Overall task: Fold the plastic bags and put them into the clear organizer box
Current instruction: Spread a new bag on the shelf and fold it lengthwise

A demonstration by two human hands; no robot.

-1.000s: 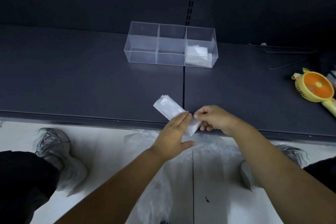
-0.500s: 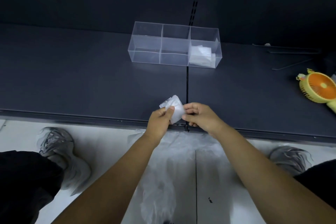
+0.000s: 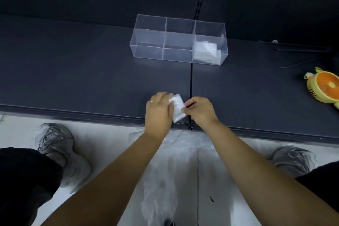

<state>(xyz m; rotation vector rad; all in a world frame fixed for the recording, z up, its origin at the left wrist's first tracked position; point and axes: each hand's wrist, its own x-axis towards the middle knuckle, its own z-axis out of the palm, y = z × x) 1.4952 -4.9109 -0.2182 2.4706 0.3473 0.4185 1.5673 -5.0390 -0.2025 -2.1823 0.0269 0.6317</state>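
Since half a second ago my left hand (image 3: pixel 159 113) is lying further over the folded bag (image 3: pixel 178 110), covering its 9 o'clock side, and the bag is looking flatter and squarer against the shelf.

Nearest me, at 6 o'clock, loose plastic bags (image 3: pixel 161 189) are lying in a heap on the pale floor (image 3: pixel 110 145) between my feet, with my left shoe (image 3: pixel 55 145) at 8 o'clock and my right shoe (image 3: pixel 291 159) at 4 o'clock.

Just past them, at the near edge of the dark shelf (image 3: pixel 73 79), both my hands are working the folded bag. My left fingers are curling over its far-left edge with the thumb on top, gripping it. My right hand (image 3: pixel 200 112) is pinching the bag's 3 o'clock edge between thumb and fingers. The bag is sitting between the two hands, just left of the seam in the shelf.

Further on at 12 o'clock, the clear organizer box (image 3: pixel 146 51) is standing well apart from my hands. Folded white bags (image 3: pixel 205 49) are lying in its right compartment.

At 2 o'clock a yellow and orange fan (image 3: pixel 324 88) is lying at the frame's edge.
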